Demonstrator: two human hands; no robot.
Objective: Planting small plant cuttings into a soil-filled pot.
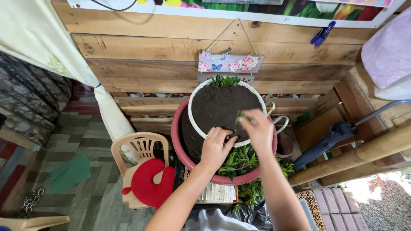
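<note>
the right hand (258, 128) pinches a small green cutting (243, 115) over the dark soil in the white pot (195, 96), so its stem points down. the left hand (216, 145) rests open on the soil beside it, fingers pressing in, and the white pot sits inside the big red basin (176, 141) with more leafy cuttings (239, 160).

Bare soil (220, 107) in the middle of the white pot (193, 124) lies open from above. The plank wall (171, 47) and hanging plaque (231, 63) close the far side. Leafy cuttings (237, 160) crowd the red basin (177, 145) at the near rim, the plastic chair (141, 147) blocks the left, and a folded umbrella (329, 141) and wooden post (368, 156) hem in the right.
</note>
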